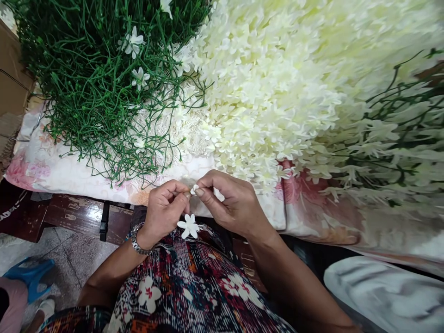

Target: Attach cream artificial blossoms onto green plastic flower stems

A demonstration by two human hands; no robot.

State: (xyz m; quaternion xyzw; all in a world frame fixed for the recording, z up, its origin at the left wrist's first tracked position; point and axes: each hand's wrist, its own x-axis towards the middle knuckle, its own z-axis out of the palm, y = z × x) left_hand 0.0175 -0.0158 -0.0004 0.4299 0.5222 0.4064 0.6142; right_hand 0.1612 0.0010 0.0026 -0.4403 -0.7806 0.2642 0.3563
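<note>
My left hand (166,208) and my right hand (232,201) meet just over the front edge of the cloth-covered table, fingertips nearly touching. Between them is a small white artificial flower (194,189), pinched by thumb and forefinger on both sides. What part of it the left fingertips grip is too small to tell. Just below the left hand shows a larger, open white artificial flower (189,226), in front of the patterned clothing; whether it hangs from the fingers or lies on the lap I cannot tell.
Green plastic stems (104,92) are heaped at the back left, with a few white flowers among them. A big pile of cream-white flowers (263,92) fills the middle and right. Stems with white flowers (391,134) lie at far right. A blue stool (29,277) stands lower left.
</note>
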